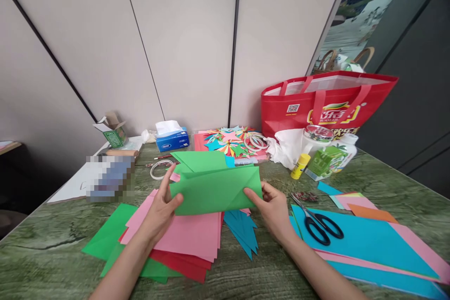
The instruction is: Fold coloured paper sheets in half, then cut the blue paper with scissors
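Note:
A folded sheet of green paper [214, 190] is held up between my two hands, above the table. My left hand [164, 204] grips its left edge, thumb in front and fingers behind. At the right edge my right hand [269, 201] pinches it, the thumb on the front face. Another green piece [198, 161] shows behind its top edge; whether it is part of the same sheet I cannot tell. Under the held paper lies a stack of pink sheets [197, 239], with red sheets [186, 265] and green sheets [108, 232] sticking out. Blue pointed paper pieces [242, 234] lie beside the stack.
Scissors [321, 225] rest on blue paper [369, 239] at the right. Behind stand a glue stick [300, 166], a green box [321, 161], a red bag [291, 112], a tissue pack [172, 140] and colourful paper stars [230, 137]. A tape roll [161, 169] lies left of centre.

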Available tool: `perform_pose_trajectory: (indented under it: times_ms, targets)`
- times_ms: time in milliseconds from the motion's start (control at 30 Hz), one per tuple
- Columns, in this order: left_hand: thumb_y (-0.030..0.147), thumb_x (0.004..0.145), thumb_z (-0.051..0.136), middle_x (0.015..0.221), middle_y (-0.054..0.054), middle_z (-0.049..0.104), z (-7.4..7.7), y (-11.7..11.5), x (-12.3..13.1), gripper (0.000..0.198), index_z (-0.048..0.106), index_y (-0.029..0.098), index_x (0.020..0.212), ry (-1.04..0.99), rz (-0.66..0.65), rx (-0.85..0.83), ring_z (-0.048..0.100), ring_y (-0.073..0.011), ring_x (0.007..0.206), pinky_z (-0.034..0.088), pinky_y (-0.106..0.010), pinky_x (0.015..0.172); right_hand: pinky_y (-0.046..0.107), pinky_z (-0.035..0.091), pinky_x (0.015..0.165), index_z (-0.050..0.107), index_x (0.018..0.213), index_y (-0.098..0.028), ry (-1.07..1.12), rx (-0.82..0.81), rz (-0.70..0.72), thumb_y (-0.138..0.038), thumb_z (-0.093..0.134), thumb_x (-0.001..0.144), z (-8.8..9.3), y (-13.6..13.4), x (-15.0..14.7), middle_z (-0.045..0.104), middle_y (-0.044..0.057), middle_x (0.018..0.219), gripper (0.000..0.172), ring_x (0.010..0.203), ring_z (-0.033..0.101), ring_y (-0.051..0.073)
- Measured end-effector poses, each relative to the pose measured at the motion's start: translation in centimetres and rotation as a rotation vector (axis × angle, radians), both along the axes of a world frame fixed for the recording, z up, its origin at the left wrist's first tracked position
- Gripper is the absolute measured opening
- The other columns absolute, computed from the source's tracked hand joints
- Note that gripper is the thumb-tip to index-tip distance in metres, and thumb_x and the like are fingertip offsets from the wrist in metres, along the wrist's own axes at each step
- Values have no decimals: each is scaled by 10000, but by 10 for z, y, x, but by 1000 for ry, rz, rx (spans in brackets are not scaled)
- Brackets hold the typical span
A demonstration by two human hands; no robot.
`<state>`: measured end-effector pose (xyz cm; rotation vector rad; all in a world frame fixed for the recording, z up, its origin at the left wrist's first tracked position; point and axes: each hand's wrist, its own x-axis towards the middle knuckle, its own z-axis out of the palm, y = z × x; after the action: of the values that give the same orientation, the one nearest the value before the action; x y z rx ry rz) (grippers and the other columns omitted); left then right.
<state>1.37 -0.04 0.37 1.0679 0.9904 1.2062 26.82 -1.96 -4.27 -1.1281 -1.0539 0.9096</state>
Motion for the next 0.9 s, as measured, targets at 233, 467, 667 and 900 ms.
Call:
perform_pose_trajectory:
  times_ms: [233, 467, 667, 900]
  targets:
    - [356, 550, 768, 688, -65, 681, -2, 1, 9, 289, 691, 127, 708, -37, 55, -101, 609, -202, 643, 494, -330, 625, 272, 476, 584, 604, 764, -170, 43, -14, 3, -360, 715, 640, -1, -1, -3, 660, 28, 734, 252, 644, 569, 164]
    - [302, 479, 793, 480, 17, 553, -4, 1, 8, 243, 656, 145, 605, 94, 202, -25, 542, -173, 548, 427, -257, 487, 299, 511, 665, 339, 1250, -278, 143, 72, 138, -285, 719, 641, 15, -2, -5, 625, 45, 994, 718, 810, 612, 186]
    - [286, 480, 793, 490, 67, 495, -3, -2, 11, 508, 657, 174, 957, 166, 211, 97, 504, -104, 500, 411, -186, 486, 272, 463, 611, 623, 1021, -206, -145, 6, 46, -366, 661, 680, 15, -3, 2, 628, 47, 947, 379, 770, 565, 190]
    - [332, 541, 768, 584, 14, 602, 7, -8, 16, 482, 657, 160, 978, 49, 85, -2, 556, -127, 553, 467, -235, 573, 244, 333, 481, 678, 823, -204, -213, -33, -102, -384, 685, 642, 8, -3, -1, 622, 8, 738, 256, 540, 423, 122]
